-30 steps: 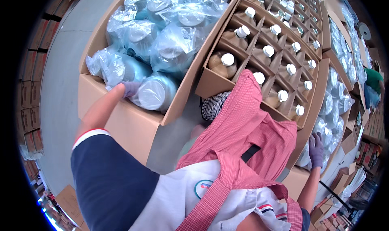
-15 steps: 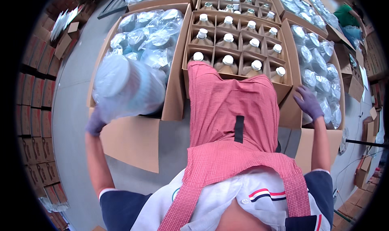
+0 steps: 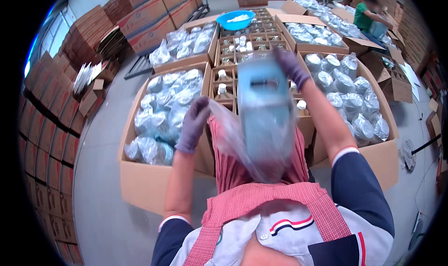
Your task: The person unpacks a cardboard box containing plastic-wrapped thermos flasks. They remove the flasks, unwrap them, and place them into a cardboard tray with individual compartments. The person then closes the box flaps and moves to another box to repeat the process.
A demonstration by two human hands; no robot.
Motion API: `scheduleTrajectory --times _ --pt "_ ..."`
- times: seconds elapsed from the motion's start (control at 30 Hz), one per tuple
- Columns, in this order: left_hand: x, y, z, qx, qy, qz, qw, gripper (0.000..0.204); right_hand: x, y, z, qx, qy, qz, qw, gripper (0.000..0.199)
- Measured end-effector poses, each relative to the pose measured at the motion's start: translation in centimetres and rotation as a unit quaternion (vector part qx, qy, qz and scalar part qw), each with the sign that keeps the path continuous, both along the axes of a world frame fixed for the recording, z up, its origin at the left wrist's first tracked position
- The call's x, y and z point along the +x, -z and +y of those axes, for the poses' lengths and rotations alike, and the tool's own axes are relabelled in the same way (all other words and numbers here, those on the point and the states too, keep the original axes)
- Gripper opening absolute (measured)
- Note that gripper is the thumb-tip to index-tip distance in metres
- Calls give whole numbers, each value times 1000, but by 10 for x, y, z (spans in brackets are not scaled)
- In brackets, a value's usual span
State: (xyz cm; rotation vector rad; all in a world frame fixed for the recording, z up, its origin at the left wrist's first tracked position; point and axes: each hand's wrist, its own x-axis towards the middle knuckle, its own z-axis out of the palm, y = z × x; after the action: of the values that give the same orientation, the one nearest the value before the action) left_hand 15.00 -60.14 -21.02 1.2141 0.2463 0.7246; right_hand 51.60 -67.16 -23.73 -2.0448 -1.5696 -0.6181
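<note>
A pale blue jar [image 3: 265,108], blurred by motion, hangs in front of my chest with a clear plastic bag [image 3: 252,149] trailing off its lower end. My right hand [image 3: 290,66], in a purple glove, grips the jar at its top. My left hand [image 3: 193,124], also gloved, pinches the bag's edge at the left. Below them stands a divided carton [image 3: 224,86] holding white-capped jars. A carton of bagged jars [image 3: 161,117] sits to its left.
Another carton of bagged jars [image 3: 354,103] stands at my right. More cartons and a blue bowl [image 3: 239,19] lie farther back. Stacked flat boxes [image 3: 51,126] line the left wall. A person in green [image 3: 368,14] works at the far right.
My left hand carried a bagged jar from the left carton to my chest. My right hand came up from the right side and took the jar's top. My view tilted up.
</note>
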Motion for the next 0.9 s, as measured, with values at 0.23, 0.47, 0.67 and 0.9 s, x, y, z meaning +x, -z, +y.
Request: scheduleTrajectory --times 0.23,0.47,0.67,0.9 --pt "-25 119 -95 541 45 431 721 79 -54 -54 -83 -74 -115 264 955 49" --pt "49 15 42 194 -107 100 970 52 -131 -67 -33 153 -197 133 959 29" --pt "112 -18 31 312 112 -25 943 88 -65 -18 -57 173 -326 574 731 65" --pt "153 -56 23 500 106 -82 856 80 11 24 -42 45 -180 350 918 49"
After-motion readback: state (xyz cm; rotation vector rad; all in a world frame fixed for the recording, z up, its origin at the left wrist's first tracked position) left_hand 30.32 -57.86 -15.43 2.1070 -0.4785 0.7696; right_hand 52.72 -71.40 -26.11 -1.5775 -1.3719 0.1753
